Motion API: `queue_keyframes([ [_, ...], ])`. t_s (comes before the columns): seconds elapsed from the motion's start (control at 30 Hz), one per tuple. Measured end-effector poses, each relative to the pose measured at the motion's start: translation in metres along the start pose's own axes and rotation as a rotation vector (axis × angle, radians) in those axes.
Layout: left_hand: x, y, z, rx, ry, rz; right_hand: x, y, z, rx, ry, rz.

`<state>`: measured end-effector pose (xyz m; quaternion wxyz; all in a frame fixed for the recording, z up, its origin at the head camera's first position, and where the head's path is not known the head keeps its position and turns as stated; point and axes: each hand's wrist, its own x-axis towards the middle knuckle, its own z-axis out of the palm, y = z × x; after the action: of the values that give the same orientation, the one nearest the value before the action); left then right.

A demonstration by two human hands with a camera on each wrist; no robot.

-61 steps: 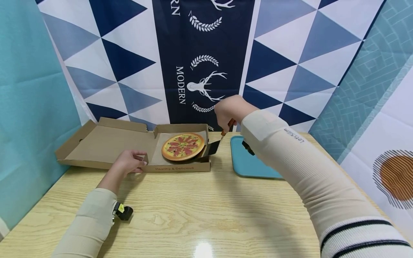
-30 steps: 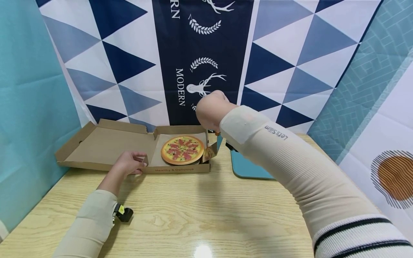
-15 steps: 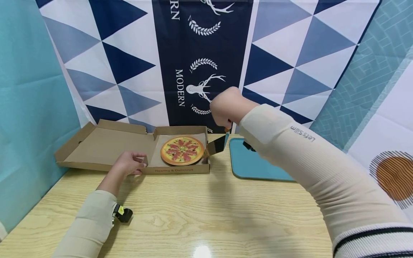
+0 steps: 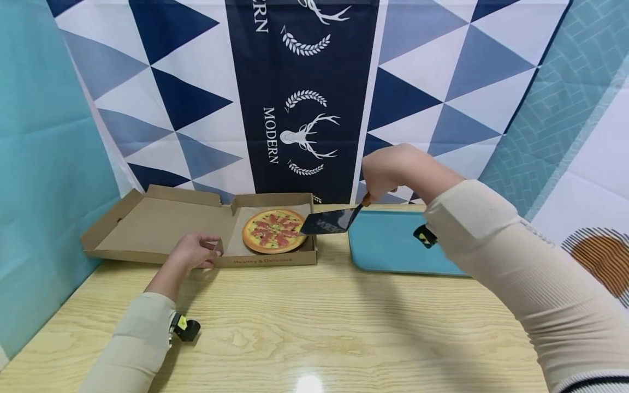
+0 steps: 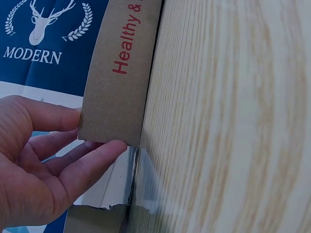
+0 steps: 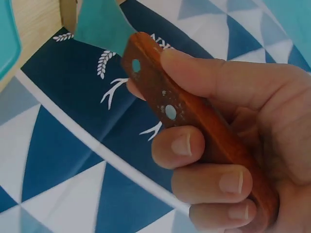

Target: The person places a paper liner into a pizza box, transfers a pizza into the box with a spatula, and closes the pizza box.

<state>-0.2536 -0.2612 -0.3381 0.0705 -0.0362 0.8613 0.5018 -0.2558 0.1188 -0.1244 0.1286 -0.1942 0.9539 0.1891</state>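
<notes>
A round pizza (image 4: pixel 273 232) topped with red slices lies in the open cardboard pizza box (image 4: pixel 275 261). My left hand (image 4: pixel 193 251) pinches the box at its front wall, near the fold with the lid. In the left wrist view, my left hand's fingers (image 5: pixel 97 170) meet the wall's end below the red lettering. My right hand (image 4: pixel 388 170) is wrapped around the wooden handle (image 6: pixel 184 119) of a spatula (image 4: pixel 330 222). The spatula's dark, flat blade reaches left across the box's right wall, and its tip overlaps the pizza's right edge in the head view.
A blue tray (image 4: pixel 403 240) lies right of the box on the wooden table (image 4: pixel 295 305). The box lid (image 4: pixel 172 221) is folded open to the left. Patterned cloth (image 4: pixel 304 82) hangs right behind the box and tray.
Two seconds ago the spatula's blade was down at the pizza's right edge, with the pizza tilted; now the pizza sits flatter. My right hand has moved right, raising the blade. My left hand stays put.
</notes>
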Motion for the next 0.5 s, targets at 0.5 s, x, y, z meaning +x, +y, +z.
queue_keyframes([
  [0.5,-0.005,0.004,0.003,-0.007,0.007,-0.005,-0.019,0.042,0.097,0.376,0.268,-0.103],
])
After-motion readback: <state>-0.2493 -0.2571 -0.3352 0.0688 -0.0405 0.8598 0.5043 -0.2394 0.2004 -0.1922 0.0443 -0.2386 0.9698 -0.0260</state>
